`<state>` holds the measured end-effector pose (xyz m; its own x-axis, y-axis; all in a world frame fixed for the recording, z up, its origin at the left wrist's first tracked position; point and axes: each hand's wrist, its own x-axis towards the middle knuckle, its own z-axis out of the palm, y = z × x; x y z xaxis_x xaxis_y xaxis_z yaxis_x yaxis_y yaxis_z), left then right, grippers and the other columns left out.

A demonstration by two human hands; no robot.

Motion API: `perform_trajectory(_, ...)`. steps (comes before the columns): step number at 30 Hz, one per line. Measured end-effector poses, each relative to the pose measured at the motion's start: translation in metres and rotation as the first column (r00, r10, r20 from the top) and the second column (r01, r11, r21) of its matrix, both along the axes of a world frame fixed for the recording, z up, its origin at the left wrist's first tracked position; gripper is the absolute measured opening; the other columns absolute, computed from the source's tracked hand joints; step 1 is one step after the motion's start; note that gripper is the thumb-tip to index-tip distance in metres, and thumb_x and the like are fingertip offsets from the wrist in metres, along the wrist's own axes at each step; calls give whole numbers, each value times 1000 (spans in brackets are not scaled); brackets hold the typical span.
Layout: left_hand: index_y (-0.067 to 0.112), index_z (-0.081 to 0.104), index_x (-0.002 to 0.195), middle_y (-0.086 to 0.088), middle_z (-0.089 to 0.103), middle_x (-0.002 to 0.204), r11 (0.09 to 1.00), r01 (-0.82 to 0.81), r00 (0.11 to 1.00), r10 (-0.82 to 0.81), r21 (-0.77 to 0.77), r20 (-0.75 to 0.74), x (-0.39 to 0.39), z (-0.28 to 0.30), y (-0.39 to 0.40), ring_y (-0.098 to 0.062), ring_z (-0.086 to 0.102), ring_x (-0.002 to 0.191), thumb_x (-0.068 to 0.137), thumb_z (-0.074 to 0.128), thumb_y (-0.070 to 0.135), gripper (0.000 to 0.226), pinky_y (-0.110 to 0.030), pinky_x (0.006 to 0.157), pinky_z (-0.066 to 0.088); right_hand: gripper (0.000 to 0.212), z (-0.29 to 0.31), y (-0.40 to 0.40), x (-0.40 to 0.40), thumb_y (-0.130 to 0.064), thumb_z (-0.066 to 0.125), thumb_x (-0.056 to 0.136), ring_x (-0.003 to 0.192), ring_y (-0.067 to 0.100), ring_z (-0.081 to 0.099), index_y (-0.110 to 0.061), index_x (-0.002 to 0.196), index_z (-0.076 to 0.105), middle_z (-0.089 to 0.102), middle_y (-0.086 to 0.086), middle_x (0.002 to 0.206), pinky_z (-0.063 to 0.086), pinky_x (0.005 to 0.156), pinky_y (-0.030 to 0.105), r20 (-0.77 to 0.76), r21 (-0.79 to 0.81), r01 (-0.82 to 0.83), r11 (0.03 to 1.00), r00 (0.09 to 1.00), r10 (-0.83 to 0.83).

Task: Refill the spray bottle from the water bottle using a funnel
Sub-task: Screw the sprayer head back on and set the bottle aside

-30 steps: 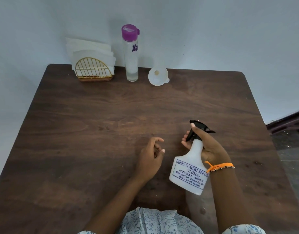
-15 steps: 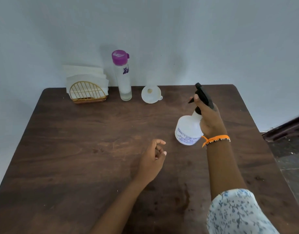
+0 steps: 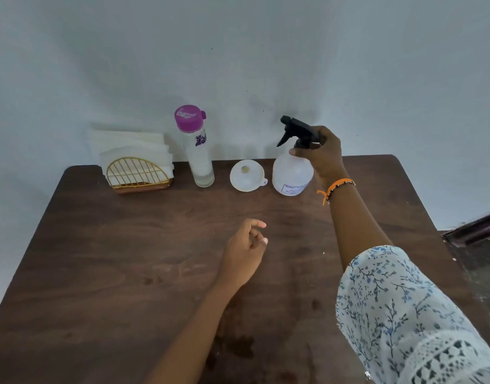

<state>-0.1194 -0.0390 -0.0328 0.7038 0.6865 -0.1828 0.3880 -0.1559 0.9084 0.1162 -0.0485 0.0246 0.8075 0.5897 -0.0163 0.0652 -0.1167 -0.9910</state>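
A gold wire napkin holder [image 3: 137, 176] packed with white napkins [image 3: 127, 146] stood at the far left of the dark wooden table [image 3: 99, 259], against the wall [image 3: 238, 51].

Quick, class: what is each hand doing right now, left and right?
Left hand: open, fingers loosely curled, holding nothing, above the table.
Right hand: gripping the neck of the spray bottle, beside the funnel.

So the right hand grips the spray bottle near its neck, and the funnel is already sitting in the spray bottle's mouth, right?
Not quite. In the head view the funnel lies on the table, beside the spray bottle. The right hand does grip that bottle near its neck.
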Motion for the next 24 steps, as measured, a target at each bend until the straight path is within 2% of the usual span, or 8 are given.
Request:
perform_trajectory(4,22,55,106,10,55,75,999,-27,999,28,-31,42,6,2,7,4,48,58,88,56,8,22,-9,58,40,39,-8,13,-2,6,74,63,79,14,63,-12,93,55,66,2,84,50,70,17,42,53,84,995,995,-86)
perform_trajectory(9,22,55,107,7,55,77,998,-56,997,58,-41,55,11,2,13,5,49,62,89,56,10,21,-7,58,40,39,-16,19,-1,1,74,65,86,16,66,-12,96,54,67,1,87,53,80,27,52,60,117,991,991,-120)
perform_trajectory(13,24,54,108,5,57,83,996,-60,998,62,-67,27,15,3,15,-2,52,70,90,56,13,21,-6,58,41,38,-16,21,2,3,73,67,85,14,65,-12,96,54,67,-2,86,52,80,24,41,62,107,992,993,-110)
perform_trajectory(18,25,54,106,5,56,81,994,-57,997,61,-91,41,18,6,14,-6,53,69,90,56,12,20,-9,57,40,37,-17,20,0,4,71,69,83,12,64,-8,100,55,66,-1,88,51,78,22,10,81,97,992,995,-98)
perform_trajectory(21,23,54,105,5,56,80,994,-60,996,65,-96,57,17,10,13,-9,54,71,90,56,12,20,-10,58,40,45,-25,12,-3,3,74,70,97,13,63,-8,108,53,65,1,104,51,87,27,-61,70,92,993,994,-88)
perform_trajectory(24,21,56,104,2,57,82,993,-67,994,75,-102,79,13,12,12,-10,54,71,89,56,10,18,-9,57,40,56,-37,-2,-18,1,75,71,108,14,57,-8,120,49,58,6,120,50,86,22,-167,53,183,982,971,-172)
